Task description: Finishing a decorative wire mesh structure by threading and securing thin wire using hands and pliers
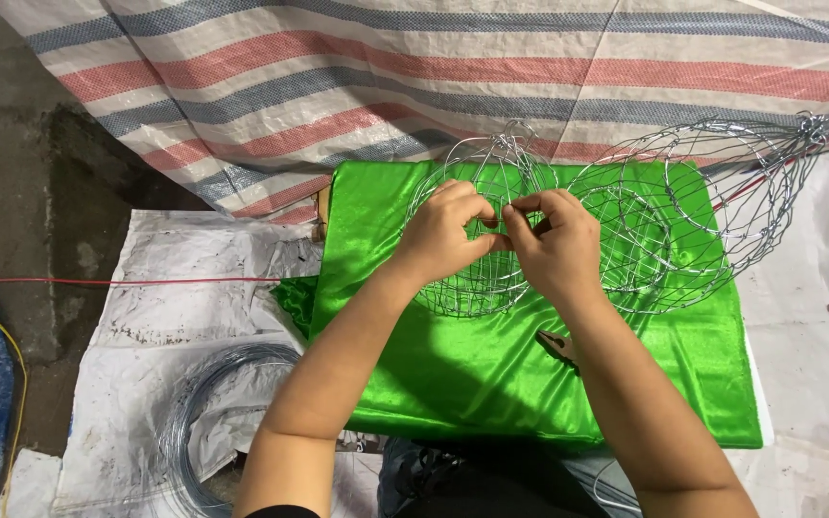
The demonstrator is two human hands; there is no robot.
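A silver wire frame made of bent loops lies across a shiny green cloth [453,374]. Its rounded left part [477,173] sits under my hands, and its wider right part [712,192] stretches toward the upper right. My left hand [441,235] and my right hand [556,245] meet at the middle of the frame, fingers pinched on a wire where the two parts join. Dark-handled pliers [556,347] lie on the cloth just under my right forearm, partly hidden by it.
A coil of bare wire [184,422] rests on white plastic sheeting [175,269] at the lower left. A striped red, blue and white tarp [338,86] covers the back. A thin red cord [98,281] runs across the concrete floor [21,182] at left.
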